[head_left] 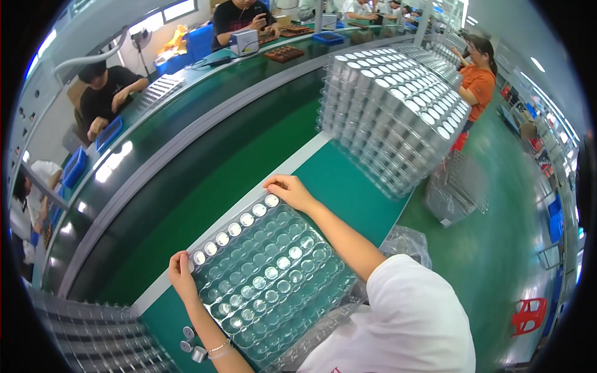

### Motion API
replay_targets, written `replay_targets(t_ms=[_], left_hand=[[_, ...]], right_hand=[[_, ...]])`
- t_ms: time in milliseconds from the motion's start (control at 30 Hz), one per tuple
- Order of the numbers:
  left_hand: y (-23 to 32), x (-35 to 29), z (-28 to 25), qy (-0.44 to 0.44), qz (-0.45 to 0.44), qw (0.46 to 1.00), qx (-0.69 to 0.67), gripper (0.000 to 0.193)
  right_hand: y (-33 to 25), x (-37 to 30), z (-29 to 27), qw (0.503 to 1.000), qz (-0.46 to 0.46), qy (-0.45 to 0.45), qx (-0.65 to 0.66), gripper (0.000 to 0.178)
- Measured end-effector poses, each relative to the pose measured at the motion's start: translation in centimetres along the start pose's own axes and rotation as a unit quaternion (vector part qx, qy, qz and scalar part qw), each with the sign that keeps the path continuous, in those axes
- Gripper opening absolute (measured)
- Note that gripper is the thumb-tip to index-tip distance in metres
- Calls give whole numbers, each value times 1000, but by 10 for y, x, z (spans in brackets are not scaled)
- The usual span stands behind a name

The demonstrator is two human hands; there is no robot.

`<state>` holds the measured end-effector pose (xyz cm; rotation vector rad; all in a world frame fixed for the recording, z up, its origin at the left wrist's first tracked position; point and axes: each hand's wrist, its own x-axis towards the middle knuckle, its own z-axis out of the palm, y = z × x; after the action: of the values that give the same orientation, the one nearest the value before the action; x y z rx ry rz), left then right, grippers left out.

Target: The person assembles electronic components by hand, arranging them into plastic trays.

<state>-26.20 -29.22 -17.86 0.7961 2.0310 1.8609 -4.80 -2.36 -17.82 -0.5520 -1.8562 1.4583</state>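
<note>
at the lower left i see stacked trays (81, 329) of clear plastic. next is my left hand (181, 273), its grip narrow, thumb and fingers pinching the far left corner of a clear tray (277, 248). beside that forearm are three loose cans (199, 354), silver and likely slippery. the tray lies mid-view on a green bench (345, 180), with a row of silver cans (234, 229) along its far edge. i judge it light, thin, bendy and slick, weightier on the filled side; the rim at both far corners seems the place to hold. my right hand (289, 191) pinches the far right corner. farther right stands a tall stack of filled trays (398, 105).
</note>
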Motion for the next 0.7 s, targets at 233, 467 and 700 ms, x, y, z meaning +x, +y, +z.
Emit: replay_targets(t_ms=[233,467,700], left_hand=[[4,-1,1,7,-10,1000,13,14],[11,-2,6,12,-17,1000,14,15],[11,-3,1,18,-29,999,12,14]], right_hand=[[2,-1,1,1000,20,16,5,14],[6,-2,-3,1000,14,14,-11,14],[3,0,2,1000,29,-1,7,14]])
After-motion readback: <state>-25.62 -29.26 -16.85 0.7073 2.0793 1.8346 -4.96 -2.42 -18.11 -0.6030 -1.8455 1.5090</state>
